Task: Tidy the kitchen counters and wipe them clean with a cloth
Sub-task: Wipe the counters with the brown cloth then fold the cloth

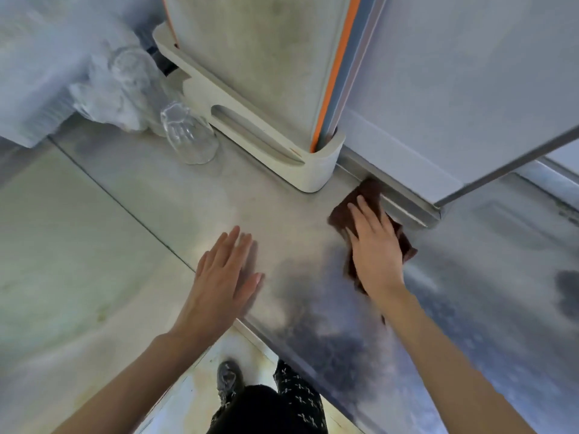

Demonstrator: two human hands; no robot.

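Right hand (374, 245): flat, fingers spread, pressing the brown cloth (369, 198) onto the steel counter (175, 198); cloth lies beneath palm, against the back ledge.
Left hand (224, 277): open, flat on counter, holding nothing.
Glass (188, 136): upturned, well apart.

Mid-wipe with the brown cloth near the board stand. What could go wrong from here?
1. The upturned glass stands beside the cutting board stand; a wide sweep of the brown cloth under the right hand might knock it.
2. The left hand lies flat near the steel counter edge; it may slip if wet.
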